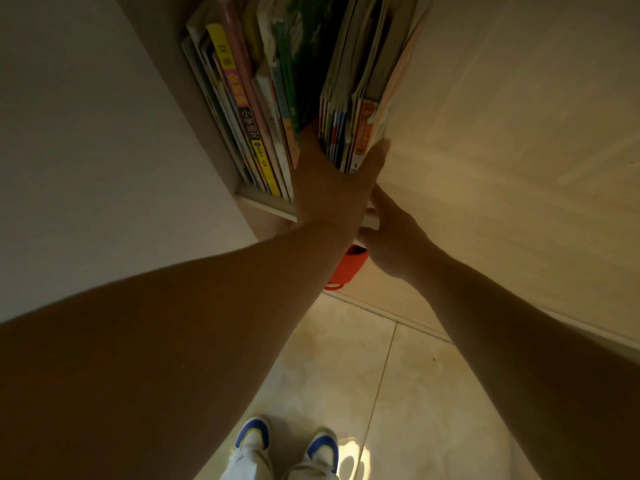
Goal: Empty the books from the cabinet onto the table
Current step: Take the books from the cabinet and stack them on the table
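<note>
Two book groups (249, 109) upright in cabinet (263, 202); left hand (332, 181) grips right bundle (360, 109).

Cabinet shelf (266, 204): books (256, 109) standing upright on it, in two clusters. Tiled floor (346, 368) below; person's shoes (287, 448) on it.

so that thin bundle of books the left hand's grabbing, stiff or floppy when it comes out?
Probably floppy: the bundle looks like many thin soft-cover spines. Likely to fan or slip, since the left hand grips only its lower end. The right hand sits below, near the shelf edge.
</note>
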